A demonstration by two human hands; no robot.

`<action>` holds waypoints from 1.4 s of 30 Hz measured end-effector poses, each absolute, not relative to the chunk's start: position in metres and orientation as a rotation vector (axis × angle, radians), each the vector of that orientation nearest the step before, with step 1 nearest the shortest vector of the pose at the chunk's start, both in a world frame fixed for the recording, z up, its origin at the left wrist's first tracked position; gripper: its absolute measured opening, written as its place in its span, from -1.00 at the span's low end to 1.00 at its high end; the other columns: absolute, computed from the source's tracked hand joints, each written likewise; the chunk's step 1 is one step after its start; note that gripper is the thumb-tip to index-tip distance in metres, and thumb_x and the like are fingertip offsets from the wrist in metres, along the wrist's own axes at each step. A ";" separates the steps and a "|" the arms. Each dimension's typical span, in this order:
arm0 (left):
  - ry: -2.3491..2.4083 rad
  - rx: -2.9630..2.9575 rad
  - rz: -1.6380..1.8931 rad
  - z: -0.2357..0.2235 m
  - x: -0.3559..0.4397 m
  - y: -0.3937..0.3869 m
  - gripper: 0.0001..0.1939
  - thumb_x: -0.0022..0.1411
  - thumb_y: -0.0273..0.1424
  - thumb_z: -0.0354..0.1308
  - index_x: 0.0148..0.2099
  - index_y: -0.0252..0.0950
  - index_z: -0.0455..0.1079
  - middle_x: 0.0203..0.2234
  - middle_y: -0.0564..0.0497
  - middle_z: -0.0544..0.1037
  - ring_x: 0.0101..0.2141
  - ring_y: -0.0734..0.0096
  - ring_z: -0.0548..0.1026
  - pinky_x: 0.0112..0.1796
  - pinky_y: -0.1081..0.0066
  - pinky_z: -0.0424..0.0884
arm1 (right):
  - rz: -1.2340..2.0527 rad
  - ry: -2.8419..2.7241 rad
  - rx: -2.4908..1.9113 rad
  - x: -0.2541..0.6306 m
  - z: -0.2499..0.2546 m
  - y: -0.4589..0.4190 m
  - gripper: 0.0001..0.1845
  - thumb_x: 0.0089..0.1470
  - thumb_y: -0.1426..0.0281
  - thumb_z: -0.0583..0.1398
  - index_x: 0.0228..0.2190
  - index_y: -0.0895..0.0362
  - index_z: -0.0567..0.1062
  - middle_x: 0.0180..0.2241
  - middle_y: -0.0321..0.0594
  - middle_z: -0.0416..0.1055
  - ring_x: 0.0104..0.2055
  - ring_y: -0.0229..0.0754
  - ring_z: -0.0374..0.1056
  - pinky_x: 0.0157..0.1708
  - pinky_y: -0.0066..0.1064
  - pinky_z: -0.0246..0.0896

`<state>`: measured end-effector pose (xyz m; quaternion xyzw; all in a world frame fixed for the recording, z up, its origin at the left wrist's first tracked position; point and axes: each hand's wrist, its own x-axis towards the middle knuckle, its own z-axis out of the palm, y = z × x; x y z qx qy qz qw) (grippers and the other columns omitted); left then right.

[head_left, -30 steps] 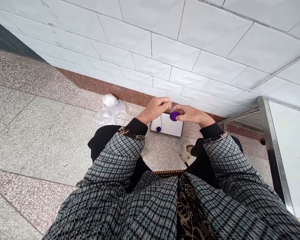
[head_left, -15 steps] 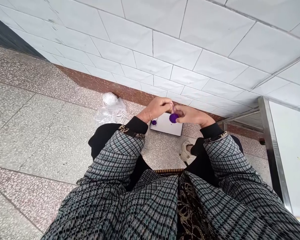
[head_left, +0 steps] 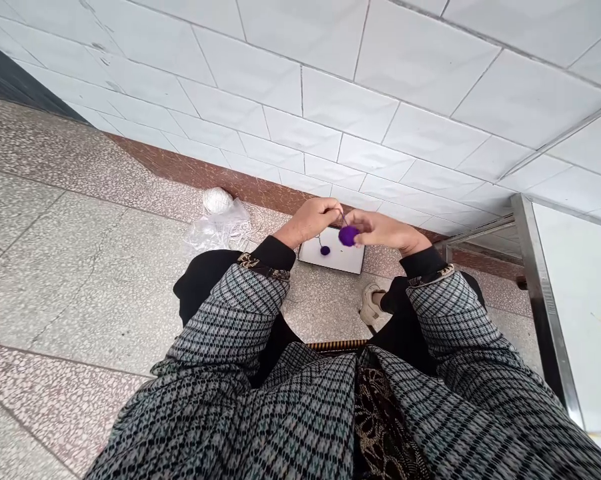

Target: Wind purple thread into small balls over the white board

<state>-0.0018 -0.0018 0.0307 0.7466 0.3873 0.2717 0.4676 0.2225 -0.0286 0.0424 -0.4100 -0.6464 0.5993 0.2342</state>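
My right hand (head_left: 380,231) has its fingers closed around a purple yarn ball (head_left: 349,235). A short stretch of purple yarn (head_left: 343,217) runs from that ball up to my left hand (head_left: 314,219), whose thumb and fingers pinch it. Below my left hand, a smaller dark purple ball (head_left: 325,251) shows against a white tray with a dark rim (head_left: 333,268); a thin strand rises from it towards my left hand. Whether this small ball hangs or lies on the tray I cannot tell.
On the floor at left, a white yarn ball (head_left: 217,200) sits by a clear plastic bag (head_left: 215,233) with pale strands. A tiled wall (head_left: 350,100) rises in front. At right stands a metal-framed white table (head_left: 580,267). A shoe (head_left: 371,305) is below my right forearm.
The small dark purple ball has shifted right and slightly down. The yarn between my hands now slants more, and my left hand has moved slightly.
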 end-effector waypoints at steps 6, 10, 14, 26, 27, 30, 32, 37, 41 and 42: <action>0.654 1.885 0.468 0.033 0.002 -0.010 -0.81 0.31 -0.39 0.08 -0.36 -0.30 0.42 -0.49 0.11 0.43 -0.42 0.46 0.33 -0.21 0.38 0.29 | 1.355 -1.133 -1.031 0.218 0.045 -0.020 -0.53 0.00 0.28 0.40 -0.12 0.05 0.34 -0.21 -0.28 0.46 -0.36 -0.33 0.38 -0.28 -0.40 0.41; 0.651 1.930 0.490 0.036 -0.003 -0.010 -0.81 0.30 -0.39 0.11 -0.35 -0.30 0.47 -0.46 0.07 0.52 -0.39 0.44 0.41 -0.22 0.39 0.31 | 1.470 -1.479 -1.381 0.210 0.037 -0.022 -0.46 -0.12 0.43 0.42 -0.08 0.08 0.41 -0.23 -0.29 0.48 -0.34 -0.30 0.35 -0.39 -0.45 0.29; 1.041 1.829 0.648 0.027 -0.006 0.001 -0.83 0.25 -0.44 0.08 -0.37 -0.30 0.45 -0.47 0.05 0.52 -0.36 0.37 0.43 -0.23 0.37 0.30 | 1.800 -1.562 -1.185 0.214 0.049 -0.031 -0.52 -0.14 0.39 0.43 -0.13 0.12 0.47 -0.30 -0.30 0.51 -0.39 -0.33 0.35 -0.40 -0.46 0.30; 0.692 1.804 0.551 0.043 -0.008 -0.008 -0.83 0.26 -0.44 0.12 -0.40 -0.31 0.42 -0.51 0.11 0.41 -0.44 0.48 0.32 -0.29 0.41 0.24 | 1.614 -1.602 -1.349 0.214 0.035 -0.024 -0.58 -0.15 0.39 0.45 -0.26 0.12 0.40 -0.42 -0.36 0.44 -0.46 -0.34 0.32 -0.50 -0.49 0.22; 0.750 1.779 0.583 0.042 -0.009 -0.006 -0.84 0.24 -0.46 0.11 -0.42 -0.31 0.39 -0.52 0.11 0.39 -0.44 0.48 0.31 -0.31 0.41 0.23 | 1.741 -1.701 -1.256 0.216 0.037 -0.026 -0.58 -0.14 0.40 0.46 -0.24 0.14 0.43 -0.39 -0.34 0.45 -0.42 -0.33 0.34 -0.46 -0.48 0.26; 0.864 1.673 0.629 0.040 -0.009 -0.003 -0.82 0.21 -0.52 0.08 -0.46 -0.30 0.33 -0.57 0.13 0.31 -0.49 0.49 0.25 -0.36 0.42 0.18 | 1.783 -1.561 -0.926 0.221 0.048 -0.028 -0.48 -0.07 0.27 0.50 -0.16 0.12 0.42 -0.29 -0.29 0.47 -0.36 -0.33 0.38 -0.34 -0.43 0.38; 0.847 1.591 0.620 0.040 -0.006 -0.006 -0.82 0.24 -0.51 0.05 -0.43 -0.29 0.34 -0.58 0.14 0.27 -0.53 0.51 0.20 -0.40 0.43 0.16 | 1.601 -1.318 -0.892 0.221 0.055 -0.025 -0.37 -0.05 0.10 0.51 -0.10 0.08 0.38 -0.24 -0.27 0.46 -0.32 -0.31 0.40 -0.29 -0.40 0.43; 0.674 1.499 0.540 0.046 0.004 -0.011 -0.85 0.26 -0.44 0.10 -0.35 -0.31 0.46 -0.61 0.12 0.25 -0.56 0.51 0.19 -0.43 0.44 0.19 | 1.408 -1.108 -1.087 0.208 0.066 -0.017 -0.24 -0.18 -0.07 0.52 -0.10 0.03 0.35 -0.19 -0.21 0.40 -0.19 -0.20 0.41 -0.21 -0.36 0.48; 0.638 1.182 0.738 0.046 0.012 0.000 -0.86 0.16 -0.32 0.20 -0.29 -0.29 0.46 -0.65 0.20 0.11 -0.61 0.56 -0.01 -0.50 0.46 0.01 | 1.324 -1.148 -1.049 0.207 0.083 -0.013 -0.28 -0.06 -0.14 0.43 -0.05 0.01 0.37 -0.14 -0.14 0.36 -0.11 -0.14 0.39 -0.21 -0.33 0.46; 0.619 1.099 0.789 0.045 0.015 0.006 -0.82 0.13 -0.28 0.23 -0.27 -0.28 0.44 -0.65 0.22 0.09 -0.62 0.57 -0.04 -0.52 0.47 -0.04 | 1.302 -1.162 -1.029 0.210 0.087 -0.012 -0.27 -0.05 -0.16 0.42 -0.05 0.01 0.37 -0.13 -0.13 0.36 -0.11 -0.13 0.37 -0.21 -0.32 0.46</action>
